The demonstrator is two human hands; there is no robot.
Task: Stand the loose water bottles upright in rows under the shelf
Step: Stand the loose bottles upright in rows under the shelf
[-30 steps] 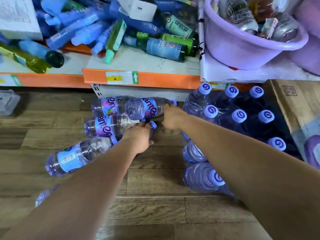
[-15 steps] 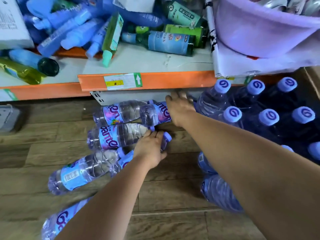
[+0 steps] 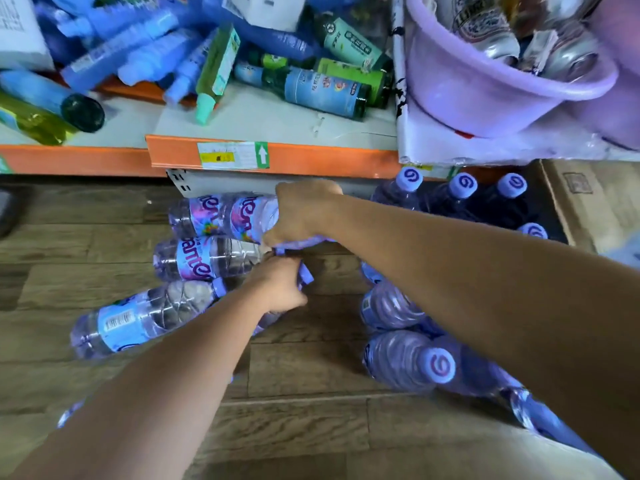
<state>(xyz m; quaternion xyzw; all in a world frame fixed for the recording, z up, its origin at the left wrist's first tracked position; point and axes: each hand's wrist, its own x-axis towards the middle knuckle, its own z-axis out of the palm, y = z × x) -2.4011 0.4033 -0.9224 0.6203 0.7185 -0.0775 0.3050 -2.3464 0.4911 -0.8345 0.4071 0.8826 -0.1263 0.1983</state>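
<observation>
Right hand (image 3: 304, 211) closed around the neck end of a lying water bottle (image 3: 247, 216) at the foot of the orange shelf (image 3: 311, 157). Left hand (image 3: 280, 284) curled over the cap end of another bottle (image 3: 266, 320) on the wood floor (image 3: 311, 375). Two more loose bottles (image 3: 207, 258) lie on their sides between. Upright capped bottles (image 3: 408, 187) stand in rows under the shelf, to the right.

Shop aisle — orange shelf edge (image 3: 311, 160) with price label (image 3: 232, 154), jumbled stock bottles (image 3: 322, 89)
</observation>
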